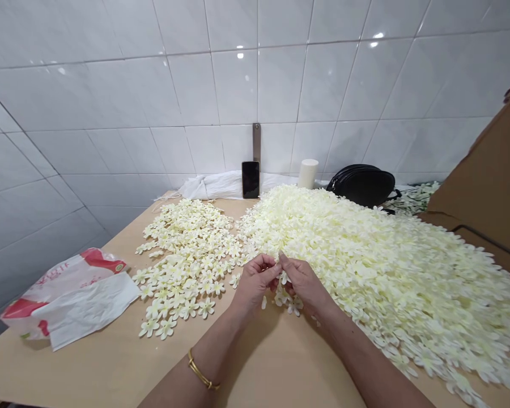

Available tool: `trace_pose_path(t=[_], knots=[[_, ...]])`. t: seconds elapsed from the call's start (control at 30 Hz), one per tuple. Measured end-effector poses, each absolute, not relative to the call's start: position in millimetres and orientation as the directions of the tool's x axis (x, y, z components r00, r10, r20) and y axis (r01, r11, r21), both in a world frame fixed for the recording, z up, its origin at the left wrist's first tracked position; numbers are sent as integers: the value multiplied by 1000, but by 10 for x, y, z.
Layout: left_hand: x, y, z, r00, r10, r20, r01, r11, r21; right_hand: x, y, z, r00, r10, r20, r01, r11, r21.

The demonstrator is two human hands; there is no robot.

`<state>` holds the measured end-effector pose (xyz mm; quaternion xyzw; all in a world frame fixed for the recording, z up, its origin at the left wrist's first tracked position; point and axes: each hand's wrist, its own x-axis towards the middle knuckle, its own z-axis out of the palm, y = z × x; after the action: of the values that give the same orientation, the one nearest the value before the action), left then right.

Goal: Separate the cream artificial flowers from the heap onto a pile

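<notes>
My left hand [255, 283] and my right hand [305, 282] meet at the near edge of the large heap. Both are closed, fingertips pinched together around a small white artificial flower [284, 278], mostly hidden by the fingers. A few loose flowers [294, 306] lie on the table just under my hands. To the right spreads a big heap of cream-white artificial flowers [378, 266]. A smaller, flatter pile of the same flowers [187, 249] lies to the left, apart from my left hand.
The wooden table [280, 362] stands against a tiled wall [233, 85]. Left lies a red-and-white tissue pack [80, 277] with a tissue [89, 309] out. At the back are a phone [250, 180], a white cylinder [307, 173] and a black bag [361, 184]. Cardboard [488, 170] rises at right.
</notes>
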<state>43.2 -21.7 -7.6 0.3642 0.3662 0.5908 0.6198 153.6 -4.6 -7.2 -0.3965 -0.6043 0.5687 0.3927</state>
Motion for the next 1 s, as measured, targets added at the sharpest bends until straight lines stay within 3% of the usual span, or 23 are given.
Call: trace_pose_path(t=[0.07, 0.13, 0.2, 0.27, 0.33, 0.37, 0.5, 0.6, 0.67, 1.0], knots=[[435, -223, -72, -1, 1000, -13, -450, 11, 893, 1539, -49, -56, -353, 935, 44, 91, 81, -992], [429, -226, -61, -37, 999, -17, -436, -1, 900, 1561, -49, -33, -268, 953, 137, 257, 208, -944], [420, -227, -49, -77, 997, -33, -414, -2, 910, 1600, -45, -10, -173, 929, 326, 511, 368, -777], [413, -225, -40, -116, 992, -45, -379, -2, 925, 1644, -38, 8, -137, 845, 516, 720, 443, -534], [412, -224, -36, -145, 988, -47, -337, -5, 942, 1675, -32, 22, -136, 765, 630, 810, 452, -374], [415, -226, -36, -154, 987, -44, -313, -6, 950, 1681, -33, 28, -134, 741, 657, 815, 460, -352], [434, -250, -40, -129, 992, -10, -196, -16, 981, 1634, -74, 51, -151, 792, 591, 655, 529, -541], [445, -280, -36, -92, 996, 21, -137, -34, 990, 1568, -111, 58, -175, 878, 446, 520, 467, -715], [448, -291, -31, -77, 996, 33, -116, -42, 992, 1540, -116, 55, -152, 913, 379, 494, 403, -770], [457, -294, -59, -10, 1000, 26, -108, -27, 994, 1535, -127, 41, -91, 911, 403, 648, 362, -671]])
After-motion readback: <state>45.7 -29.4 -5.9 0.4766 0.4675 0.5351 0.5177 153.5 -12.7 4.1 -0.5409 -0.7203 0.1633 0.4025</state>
